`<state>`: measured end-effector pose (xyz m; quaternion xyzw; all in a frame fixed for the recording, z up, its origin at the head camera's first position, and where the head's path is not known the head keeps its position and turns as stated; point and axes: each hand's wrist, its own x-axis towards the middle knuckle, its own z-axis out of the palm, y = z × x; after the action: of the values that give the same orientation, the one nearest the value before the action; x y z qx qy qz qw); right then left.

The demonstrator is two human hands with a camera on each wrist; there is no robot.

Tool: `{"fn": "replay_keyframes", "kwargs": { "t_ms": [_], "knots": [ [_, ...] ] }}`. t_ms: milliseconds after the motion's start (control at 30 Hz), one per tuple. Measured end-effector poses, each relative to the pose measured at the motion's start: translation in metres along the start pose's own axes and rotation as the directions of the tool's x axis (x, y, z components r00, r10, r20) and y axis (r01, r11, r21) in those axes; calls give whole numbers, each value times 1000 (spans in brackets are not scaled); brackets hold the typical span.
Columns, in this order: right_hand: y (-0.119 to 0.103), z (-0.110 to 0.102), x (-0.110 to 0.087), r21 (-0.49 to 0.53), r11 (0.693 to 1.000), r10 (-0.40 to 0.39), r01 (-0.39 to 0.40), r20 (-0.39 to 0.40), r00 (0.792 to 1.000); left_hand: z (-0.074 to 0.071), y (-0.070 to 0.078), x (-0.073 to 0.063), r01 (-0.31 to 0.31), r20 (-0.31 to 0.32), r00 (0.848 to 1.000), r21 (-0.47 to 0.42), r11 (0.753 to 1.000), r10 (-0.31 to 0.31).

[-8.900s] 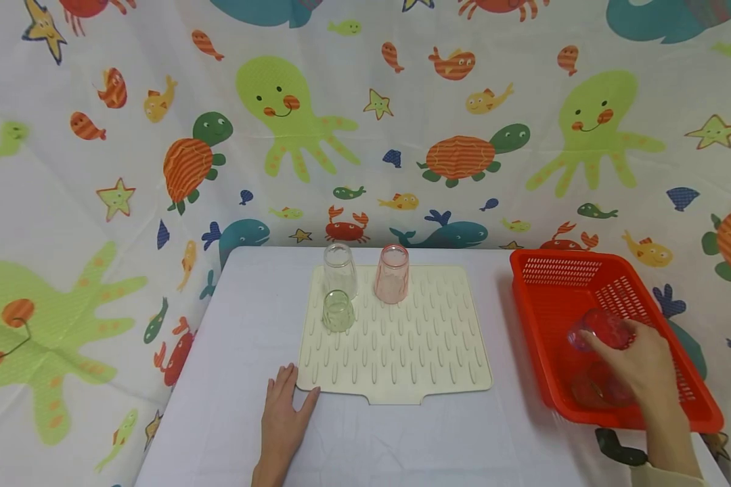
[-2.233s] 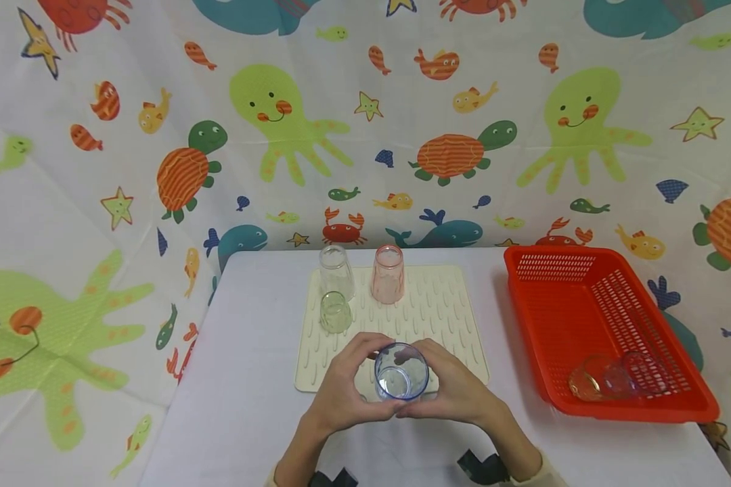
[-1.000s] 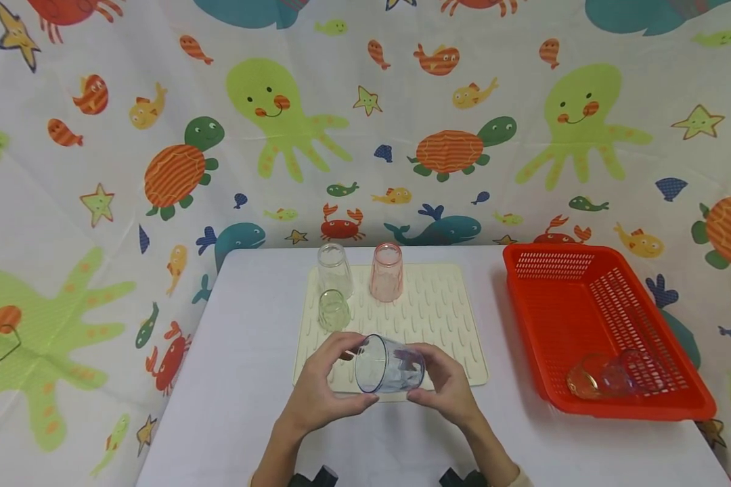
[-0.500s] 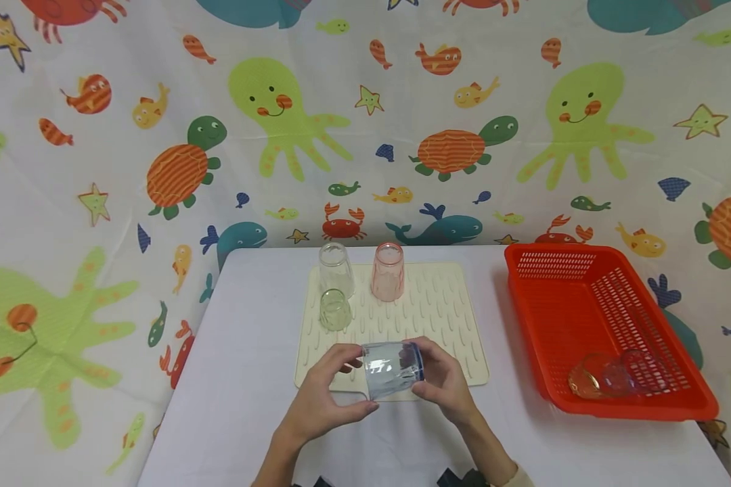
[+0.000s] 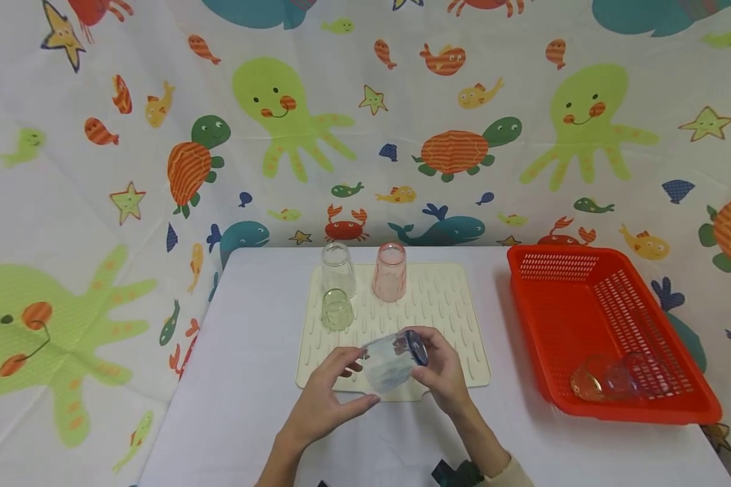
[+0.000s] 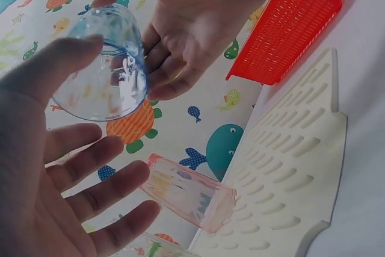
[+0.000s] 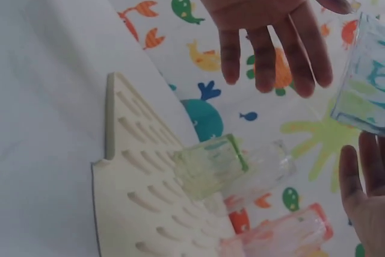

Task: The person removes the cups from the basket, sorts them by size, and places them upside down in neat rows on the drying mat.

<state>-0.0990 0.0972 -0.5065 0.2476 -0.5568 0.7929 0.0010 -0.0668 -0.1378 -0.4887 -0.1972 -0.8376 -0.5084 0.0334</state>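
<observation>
In the head view a clear, blue-tinted drinking glass [image 5: 386, 365] lies tilted in the air above the front of a cream ribbed drying mat [image 5: 438, 325]. My right hand [image 5: 443, 368] grips it near the dark blue base end. Around the opposite, wider end, my left hand [image 5: 325, 392] hovers with fingers spread and thumb apart. The left wrist view shows the glass [image 6: 111, 70] with its broad mouth towards the left palm. Upside down on the mat stand a tall clear glass [image 5: 339, 270], a pink glass [image 5: 390, 274] and a short green glass [image 5: 338, 311].
A red plastic basket [image 5: 526, 338] stands on the right of the white table [image 5: 250, 325]. Inside, at its near end, lie an amber glass [image 5: 587, 382] and a purplish glass [image 5: 642, 372], overlapping. Behind hangs a sea-animal patterned curtain [image 5: 365, 142].
My right hand took the glass from the basket, and both hands held it mouth up over the mat. Since then it has been turned sideways, its base swinging right, and my left fingers have loosened.
</observation>
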Motion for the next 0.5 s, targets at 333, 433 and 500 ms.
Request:
{"fn": "replay_keyframes", "kwargs": {
  "t_ms": [333,433,500],
  "knots": [
    [10,-17,19,-186,982,-5,-18,-126,992,-2,-21,-20,53,-135,990,87,995,-41],
    [16,-23,28,-275,961,-12,-38,-177,984,-3,-30,-28,86,-183,981,105,991,-66],
    [19,-25,34,-325,944,-14,-57,-212,977,-4,-35,-34,120,-214,972,105,987,-95]
  ]
}}
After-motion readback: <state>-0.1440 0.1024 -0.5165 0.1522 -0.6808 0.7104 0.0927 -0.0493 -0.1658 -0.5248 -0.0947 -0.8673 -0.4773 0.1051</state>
